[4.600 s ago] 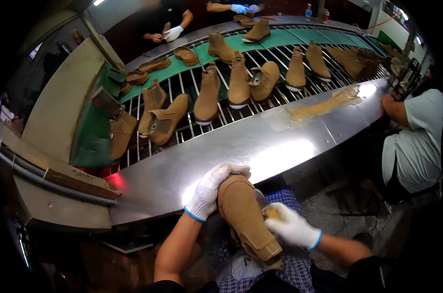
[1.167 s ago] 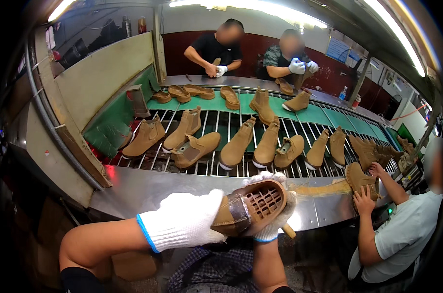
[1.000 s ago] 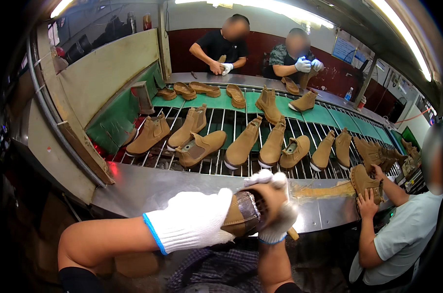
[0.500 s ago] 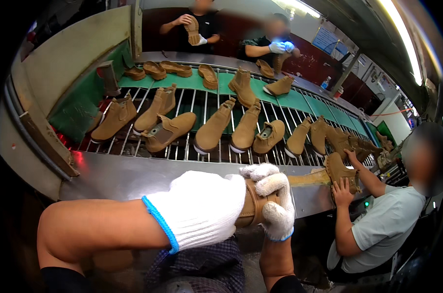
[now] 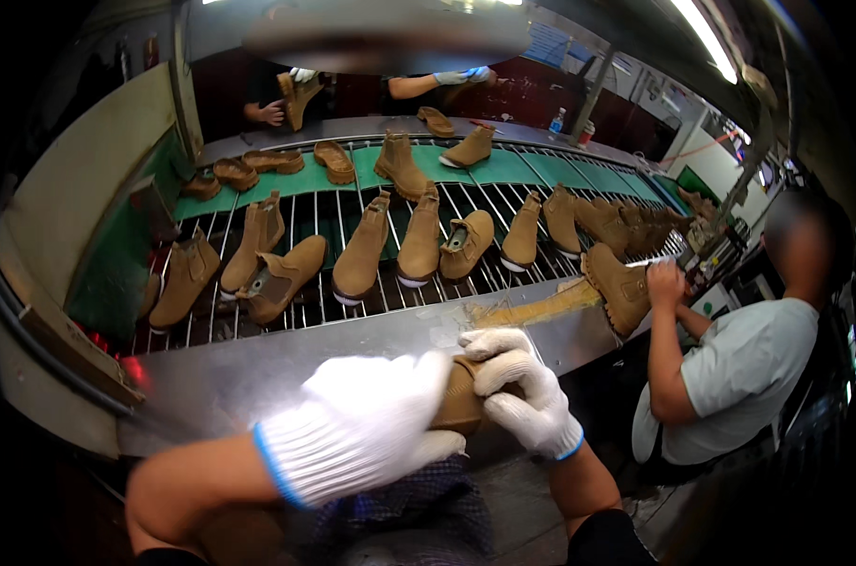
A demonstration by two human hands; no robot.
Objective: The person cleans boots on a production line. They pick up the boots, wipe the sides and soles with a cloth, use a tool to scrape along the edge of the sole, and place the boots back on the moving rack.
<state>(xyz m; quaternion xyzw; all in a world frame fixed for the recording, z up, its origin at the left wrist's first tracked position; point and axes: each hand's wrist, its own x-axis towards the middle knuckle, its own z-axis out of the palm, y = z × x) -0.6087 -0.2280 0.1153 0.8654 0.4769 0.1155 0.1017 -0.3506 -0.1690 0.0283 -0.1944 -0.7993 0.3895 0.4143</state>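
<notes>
Shows as a tan-brown boot, only partly visible. Sits clasped between the gloved left hand and the gloved right hand, tilted on its side. Bears a curved seam line near the right fingers. Appears against the near edge of the metal ledge. Has most of its outline hidden by the gloves.

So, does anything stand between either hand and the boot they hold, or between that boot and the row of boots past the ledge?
Only the gloves lie between the left hand, right hand and the boot. Toward the row of boots, the right fingers, then the flat ledge, come between.
</notes>
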